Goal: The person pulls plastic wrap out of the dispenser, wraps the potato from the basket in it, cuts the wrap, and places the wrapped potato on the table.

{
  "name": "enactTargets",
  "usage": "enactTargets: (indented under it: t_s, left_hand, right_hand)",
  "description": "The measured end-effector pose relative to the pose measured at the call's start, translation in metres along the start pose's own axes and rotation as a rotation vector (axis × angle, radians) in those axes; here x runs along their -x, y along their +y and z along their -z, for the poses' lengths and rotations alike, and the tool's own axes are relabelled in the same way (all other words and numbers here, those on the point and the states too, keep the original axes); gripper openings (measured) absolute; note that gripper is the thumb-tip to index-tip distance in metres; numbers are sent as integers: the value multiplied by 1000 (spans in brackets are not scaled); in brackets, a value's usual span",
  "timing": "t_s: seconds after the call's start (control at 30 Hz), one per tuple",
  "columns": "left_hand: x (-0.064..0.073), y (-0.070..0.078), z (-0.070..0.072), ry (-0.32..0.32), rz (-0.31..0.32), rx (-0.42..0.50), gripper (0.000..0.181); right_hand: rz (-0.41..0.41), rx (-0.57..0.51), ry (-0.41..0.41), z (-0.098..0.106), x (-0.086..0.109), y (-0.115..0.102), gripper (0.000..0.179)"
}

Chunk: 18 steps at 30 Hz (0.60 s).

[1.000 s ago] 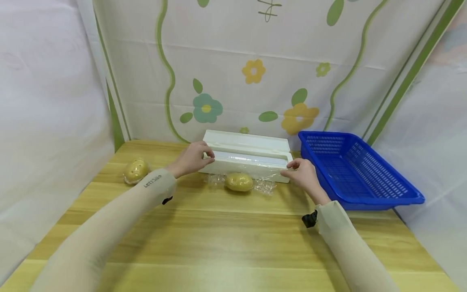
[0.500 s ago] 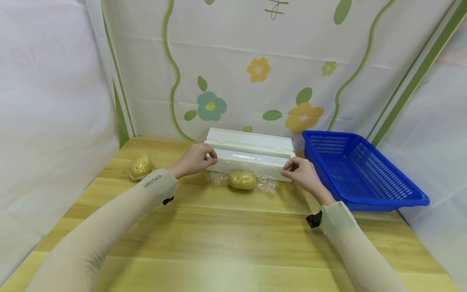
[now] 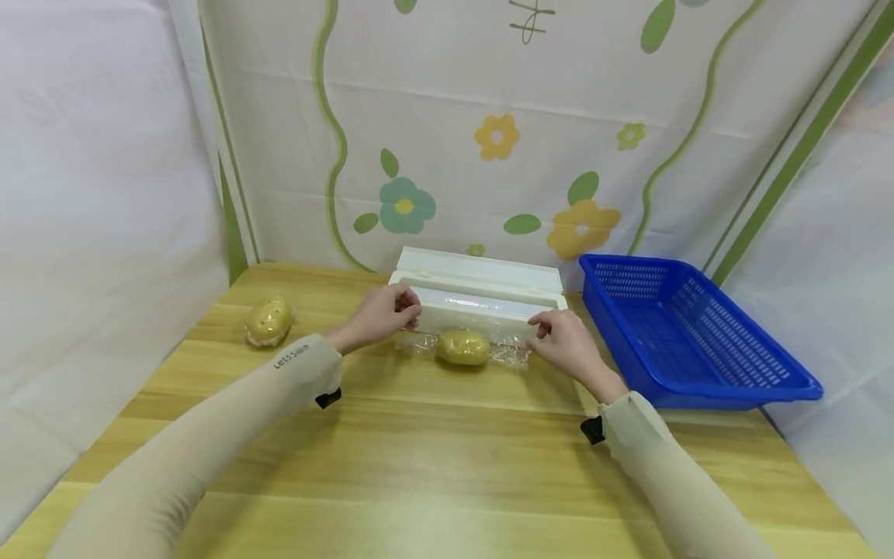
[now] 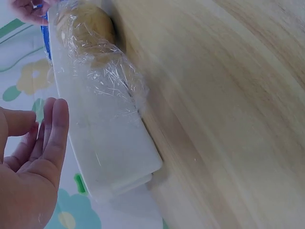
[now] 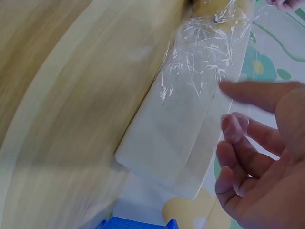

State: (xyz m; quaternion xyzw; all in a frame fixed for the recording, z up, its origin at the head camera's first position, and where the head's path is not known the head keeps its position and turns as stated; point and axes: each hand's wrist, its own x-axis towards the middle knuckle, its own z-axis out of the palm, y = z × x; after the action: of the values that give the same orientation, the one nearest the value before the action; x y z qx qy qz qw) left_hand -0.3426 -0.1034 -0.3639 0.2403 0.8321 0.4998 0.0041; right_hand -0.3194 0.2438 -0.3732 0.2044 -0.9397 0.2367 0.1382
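A potato (image 3: 463,348) loosely wrapped in cling film (image 3: 512,355) lies against the front of a white cling film dispenser box (image 3: 447,318). The box's lid (image 3: 482,268) is raised, and the film roll (image 3: 482,301) shows inside. My left hand (image 3: 380,312) is at the box's left end; in the left wrist view its thumb and fingers stand apart with nothing visible between them. At the right end, my right hand (image 3: 564,341) hovers near the loose film, with a gap between thumb and index finger and the other fingers bent.
Another film-wrapped potato (image 3: 268,321) sits at the back left of the wooden table (image 3: 433,458). To the right of the box stands a blue plastic basket (image 3: 687,334). A floral curtain (image 3: 447,155) closes off the back, directly behind the box.
My right hand has moved left and slightly down towards the potato's loose film, and its thumb and index finger have parted. My left hand has shifted slightly right and down.
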Motion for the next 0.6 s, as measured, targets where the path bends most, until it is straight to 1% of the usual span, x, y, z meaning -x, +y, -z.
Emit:
enactTargets:
  t_s: [0.07, 0.13, 0.2, 0.3, 0.37, 0.43, 0.5, 0.6]
  left_hand:
    - [1, -1, -1, 8, 1, -5, 6]
    - [1, -2, 0, 14, -3, -17, 7]
    - [1, -2, 0, 32, -21, -52, 9]
    - [0, -4, 0, 34, -55, -104, 26]
    - [0, -5, -1, 22, -72, -139, 38]
    - [0, -7, -4, -4, -73, -155, 44]
    - [0, -8, -6, -12, -66, -167, 43]
    - [2, -7, -9, 6, -57, -194, 35]
  right_hand:
    - [32, -9, 38, 0, 0, -1, 12]
    - [49, -15, 65, 0, 1, -3, 3]
    - [60, 7, 85, 1, 2, -7, 4]
    - [67, 63, 106, 2, 3, -17, 7]
    - [71, 93, 111, 2, 4, -24, 9]
    - [80, 109, 104, 1, 5, -30, 13]
    - [101, 118, 88, -1, 6, -34, 17]
    - [134, 119, 84, -4, 8, -38, 24]
